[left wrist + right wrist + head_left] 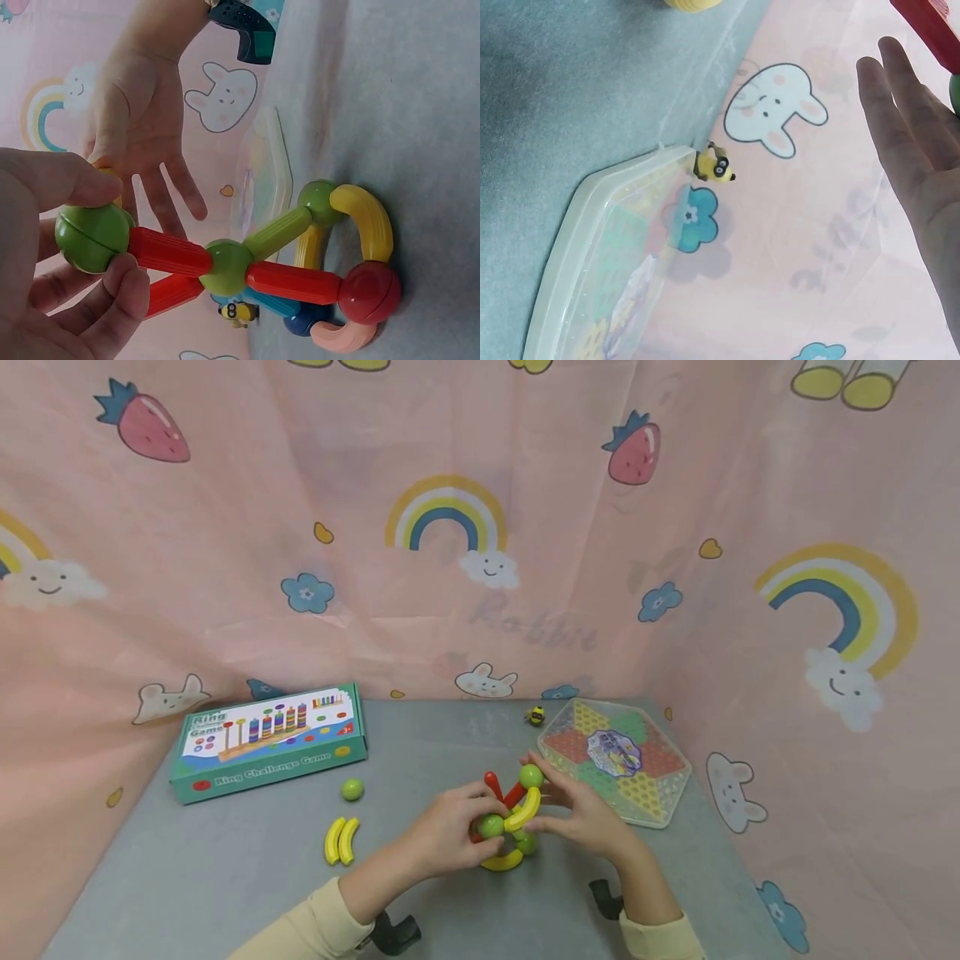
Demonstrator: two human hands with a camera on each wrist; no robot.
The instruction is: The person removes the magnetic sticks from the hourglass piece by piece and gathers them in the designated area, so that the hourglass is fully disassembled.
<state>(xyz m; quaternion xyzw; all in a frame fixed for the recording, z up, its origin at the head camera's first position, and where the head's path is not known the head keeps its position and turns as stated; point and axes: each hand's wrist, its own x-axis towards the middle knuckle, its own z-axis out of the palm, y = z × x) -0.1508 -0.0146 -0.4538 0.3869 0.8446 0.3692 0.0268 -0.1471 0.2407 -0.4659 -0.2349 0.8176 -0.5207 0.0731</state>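
Left hand (447, 833) pinches green ball (88, 241), apparently steadying stick frame (227, 268) (base (370, 291) seemingly on surface (225, 877)); right hand (583, 810) spread beside yellow curved stick (523, 811)

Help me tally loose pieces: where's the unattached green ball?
In the head view, the green ball lies on the table left of centre, between the green box and two yellow curved pieces.

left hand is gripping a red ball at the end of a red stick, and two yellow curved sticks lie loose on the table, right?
Not quite: the left wrist view shows the ball gripped by the left hand is green. It does sit at the end of a red stick, and two yellow curved sticks lie loose on the table.
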